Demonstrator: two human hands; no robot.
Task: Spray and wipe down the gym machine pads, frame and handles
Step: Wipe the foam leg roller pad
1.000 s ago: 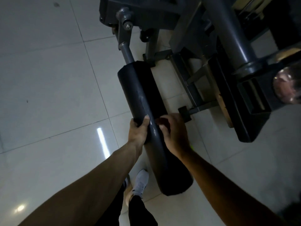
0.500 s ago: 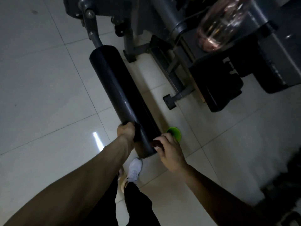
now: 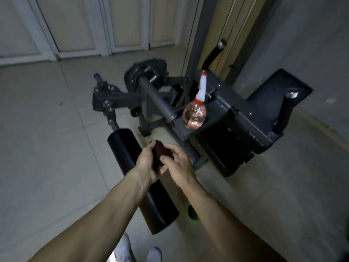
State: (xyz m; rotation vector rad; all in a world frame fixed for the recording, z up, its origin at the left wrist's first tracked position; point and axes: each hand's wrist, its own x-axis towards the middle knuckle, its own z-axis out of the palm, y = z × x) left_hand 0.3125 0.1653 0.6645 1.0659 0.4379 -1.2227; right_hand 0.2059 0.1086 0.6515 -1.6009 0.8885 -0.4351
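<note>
Your left hand (image 3: 146, 161) and right hand (image 3: 179, 165) cover most of the cloth (image 3: 163, 151). Your left forearm (image 3: 120, 197) hides the middle of the roller pad (image 3: 123, 146). The green object (image 3: 192, 214) is half hidden and you cannot tell what it is.

spray bottle (image 3: 194, 115) on frame (image 3: 243, 112), roller pad (image 3: 124, 150) left

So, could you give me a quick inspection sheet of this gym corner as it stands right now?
Surface: pale tiled floor under the grey machine frame.
Job's things: dark red cloth held above the black roller pad; spray bottle of pink liquid stands on the machine.
Clutter: small green object on the floor beside the pad's near end.
Grippers: left hand and right hand both grip the cloth.
Cables: thin machine cable runs up beside the upright post.
Surroundings: pale doors behind; white shoes at the bottom edge.
</note>
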